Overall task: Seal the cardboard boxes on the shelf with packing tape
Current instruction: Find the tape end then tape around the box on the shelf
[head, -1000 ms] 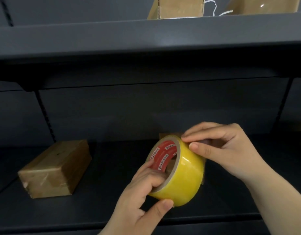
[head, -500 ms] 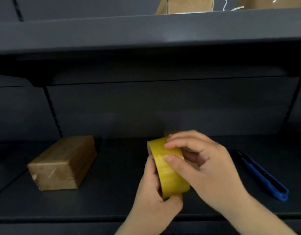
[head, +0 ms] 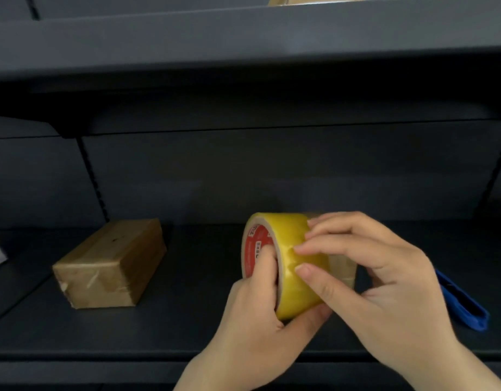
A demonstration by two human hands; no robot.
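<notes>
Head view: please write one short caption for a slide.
Left hand holds a yellow tape roll while right hand fingers feel its surface, above a dark shelf with a cardboard box.

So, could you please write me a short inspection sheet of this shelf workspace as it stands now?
Surface: dark shelf, with another shelf board above it.
Job's things: yellow tape roll held above the shelf; cardboard box lying to the left, closed; a second box mostly hidden behind the roll and the hands.
Clutter: blue tool lying at the right; a pale item at the far left edge, too cropped to identify.
Grips: left hand holds the roll, with a finger inside its core; right hand has fingertips on the roll's outer face.
Cables: nothing seen.
Surroundings: dark back panel with slotted uprights; cardboard on the upper shelf, barely visible.
</notes>
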